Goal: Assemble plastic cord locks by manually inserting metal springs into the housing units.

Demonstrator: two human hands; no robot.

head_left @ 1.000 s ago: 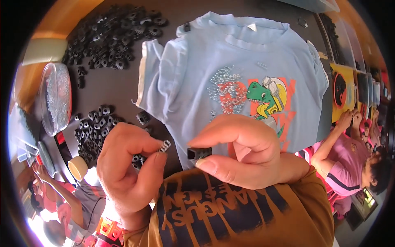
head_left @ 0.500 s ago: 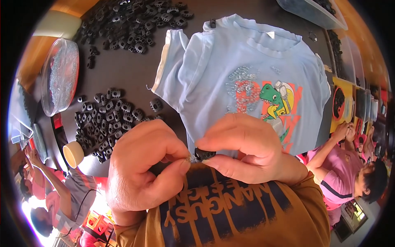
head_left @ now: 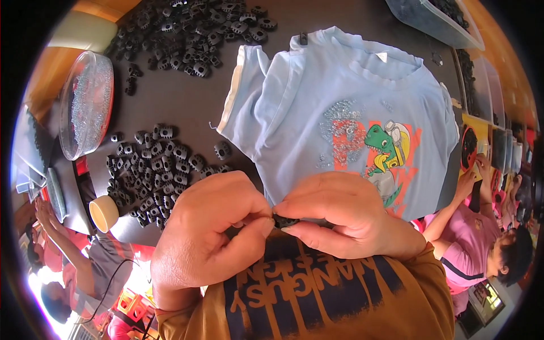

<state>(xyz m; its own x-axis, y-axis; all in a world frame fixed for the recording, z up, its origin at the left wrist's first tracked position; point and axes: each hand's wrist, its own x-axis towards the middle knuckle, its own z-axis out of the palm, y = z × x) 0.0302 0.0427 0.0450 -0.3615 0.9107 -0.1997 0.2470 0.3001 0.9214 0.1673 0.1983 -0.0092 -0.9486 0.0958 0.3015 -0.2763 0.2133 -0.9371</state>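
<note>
My right hand (head_left: 340,212) is closed, pinching a small black toothed plastic piece (head_left: 288,221) between thumb and fingers. Its fingertips meet those of my left hand (head_left: 218,229), whose thumb and forefinger are pinched at the piece's left end. Whatever the left fingers hold is too small or hidden to make out. Beyond both hands lies a light blue T-shirt (head_left: 283,113) with a dinosaur print, spread on the dark table (head_left: 187,102). Tiny shiny bits, like small springs, are scattered on it (head_left: 340,127). A pile of similar black pieces (head_left: 153,170) lies beside my left hand.
A larger heap of black pieces (head_left: 187,34) is at the far left. A clear round dish (head_left: 71,113) of shiny bits stands at the left, near a small cream cup (head_left: 103,213). A clear bin (head_left: 430,25) sits far right. Other people (head_left: 470,243) work at both sides.
My fingertips have come together, closing the small gap between the left hand and the black piece. The view has shifted slightly, so the table things appear lower and further right.
</note>
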